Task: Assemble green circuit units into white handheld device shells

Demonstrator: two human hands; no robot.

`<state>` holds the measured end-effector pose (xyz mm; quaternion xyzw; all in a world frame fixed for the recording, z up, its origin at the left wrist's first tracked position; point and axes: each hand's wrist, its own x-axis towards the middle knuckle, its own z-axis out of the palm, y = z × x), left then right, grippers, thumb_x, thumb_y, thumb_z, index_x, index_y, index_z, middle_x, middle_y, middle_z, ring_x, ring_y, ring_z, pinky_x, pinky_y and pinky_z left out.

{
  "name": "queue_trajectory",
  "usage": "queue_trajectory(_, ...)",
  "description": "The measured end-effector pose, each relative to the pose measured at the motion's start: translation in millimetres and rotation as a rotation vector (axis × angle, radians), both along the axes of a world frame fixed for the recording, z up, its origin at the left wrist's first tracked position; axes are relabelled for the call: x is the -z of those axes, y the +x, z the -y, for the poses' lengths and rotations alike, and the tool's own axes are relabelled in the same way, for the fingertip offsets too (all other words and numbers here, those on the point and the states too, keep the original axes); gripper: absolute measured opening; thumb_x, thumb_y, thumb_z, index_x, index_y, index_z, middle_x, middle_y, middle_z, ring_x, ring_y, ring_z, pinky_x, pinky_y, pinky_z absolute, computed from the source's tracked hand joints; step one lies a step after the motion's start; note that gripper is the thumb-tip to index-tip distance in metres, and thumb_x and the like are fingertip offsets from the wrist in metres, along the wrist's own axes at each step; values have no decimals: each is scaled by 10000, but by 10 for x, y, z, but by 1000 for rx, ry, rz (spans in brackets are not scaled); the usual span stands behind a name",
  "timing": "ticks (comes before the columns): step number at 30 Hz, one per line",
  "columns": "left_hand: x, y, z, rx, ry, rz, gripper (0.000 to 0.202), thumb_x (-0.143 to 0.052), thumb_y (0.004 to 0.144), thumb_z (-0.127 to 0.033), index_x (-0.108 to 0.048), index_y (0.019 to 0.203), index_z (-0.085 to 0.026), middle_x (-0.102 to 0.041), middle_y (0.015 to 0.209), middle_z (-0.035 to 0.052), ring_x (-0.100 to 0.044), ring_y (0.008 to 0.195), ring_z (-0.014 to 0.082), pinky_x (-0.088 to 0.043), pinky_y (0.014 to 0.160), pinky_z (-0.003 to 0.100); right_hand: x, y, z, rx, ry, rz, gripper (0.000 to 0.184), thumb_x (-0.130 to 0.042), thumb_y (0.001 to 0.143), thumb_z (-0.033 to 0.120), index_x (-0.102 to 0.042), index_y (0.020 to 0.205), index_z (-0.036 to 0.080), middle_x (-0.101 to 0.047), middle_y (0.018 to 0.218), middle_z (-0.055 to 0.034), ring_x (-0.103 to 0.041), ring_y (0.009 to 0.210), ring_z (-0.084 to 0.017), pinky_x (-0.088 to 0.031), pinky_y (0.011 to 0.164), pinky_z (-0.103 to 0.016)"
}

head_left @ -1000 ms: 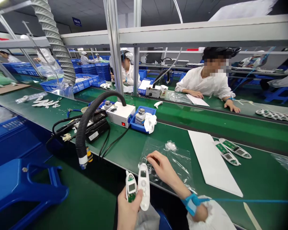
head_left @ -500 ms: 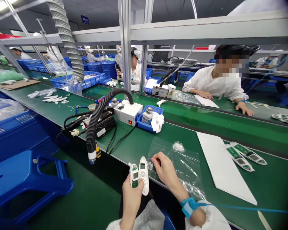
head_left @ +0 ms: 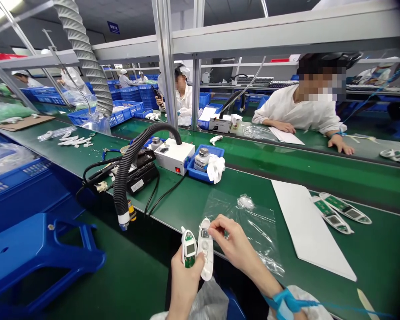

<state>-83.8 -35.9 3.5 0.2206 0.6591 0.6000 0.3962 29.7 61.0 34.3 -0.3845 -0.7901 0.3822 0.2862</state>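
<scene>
My left hand (head_left: 184,280) is closed round two pieces held upright side by side: a white shell half with a green circuit board and small screen (head_left: 189,248), and a white front cover with buttons (head_left: 206,249). My right hand (head_left: 234,246) pinches the top of the white cover, thumb and forefinger pressed together on it. A blue wrist strap (head_left: 280,301) with a blue cord circles my right wrist. Just beyond my right hand a clear plastic bag (head_left: 250,224) lies flat on the green bench (head_left: 186,200).
A white sheet (head_left: 306,226) and two open shells with boards (head_left: 340,212) lie to the right. A black fume hose (head_left: 126,173), soldering station (head_left: 173,155) and blue tray (head_left: 205,163) stand to the left. A blue stool (head_left: 43,253) is lower left. People sit across the conveyor.
My right hand left the plastic bag and came to the top of the white cover. My left hand raised the two pieces slightly.
</scene>
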Motion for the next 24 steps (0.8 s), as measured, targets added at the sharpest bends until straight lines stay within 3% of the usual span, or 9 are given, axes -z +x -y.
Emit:
queue_trajectory(5, 6, 6, 20, 84, -55, -38, 136, -671, 693, -275, -610, 708, -154, -561, 586, -32, -401, 476, 90, -416, 527, 231, 8, 17, 12, 22, 18, 35, 193, -501, 922, 250, -557, 743, 208, -560, 739, 5, -487, 702, -164, -355, 701, -308)
queue_trajectory(16, -68, 101, 15, -47, -30, 35, 131, -688, 630, -259, -609, 644, -156, -464, 458, -67, -361, 421, 84, -366, 459, 222, 89, 14, 119, 83, -83, -100, 172, -571, 855, 233, -442, 742, 218, -485, 699, 36, -452, 611, -129, -360, 563, -248)
queue_trajectory(24, -59, 116, 51, -45, -12, 23, 138, -699, 634, -269, -620, 654, -157, -532, 510, -38, -420, 458, 103, -408, 501, 233, 92, -9, 160, 87, -127, -78, 208, -546, 875, 249, -402, 728, 225, -477, 663, 48, -453, 584, -125, -349, 556, -247)
